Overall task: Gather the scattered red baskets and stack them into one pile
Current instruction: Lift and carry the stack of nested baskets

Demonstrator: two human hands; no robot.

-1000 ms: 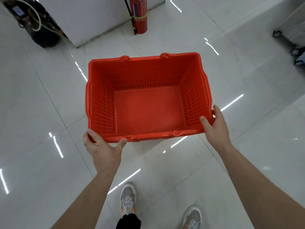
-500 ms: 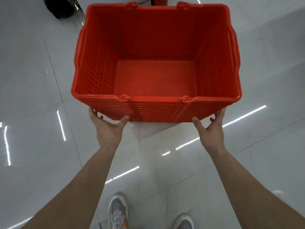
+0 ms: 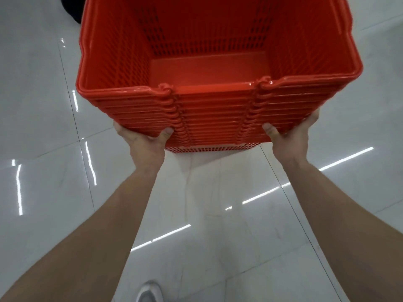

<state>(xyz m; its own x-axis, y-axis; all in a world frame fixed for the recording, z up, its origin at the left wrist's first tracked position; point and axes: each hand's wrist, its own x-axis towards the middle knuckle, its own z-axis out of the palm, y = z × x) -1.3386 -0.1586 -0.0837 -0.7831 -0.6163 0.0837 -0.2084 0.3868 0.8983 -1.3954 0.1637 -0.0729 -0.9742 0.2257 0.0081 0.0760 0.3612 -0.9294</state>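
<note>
A pile of several nested red baskets (image 3: 213, 110) fills the upper middle of the head view, held up above the floor and close to the camera. The layered rims show along its near side, and the top basket is empty. My left hand (image 3: 146, 142) grips the pile low at its near left corner, thumb pressed on the front. My right hand (image 3: 290, 136) grips it low at the near right corner in the same way. The far side of the pile runs out of view at the top.
Glossy white floor tiles (image 3: 218, 214) with light reflections lie below. One grey shoe (image 3: 150, 290) shows at the bottom edge. A dark object (image 3: 73, 13) sits at the top left, mostly hidden behind the pile.
The pile has risen from the floor toward the camera and now looks much larger. Both hands slid from the top rim to the lower corners. The fire extinguisher and white cabinet are hidden now.
</note>
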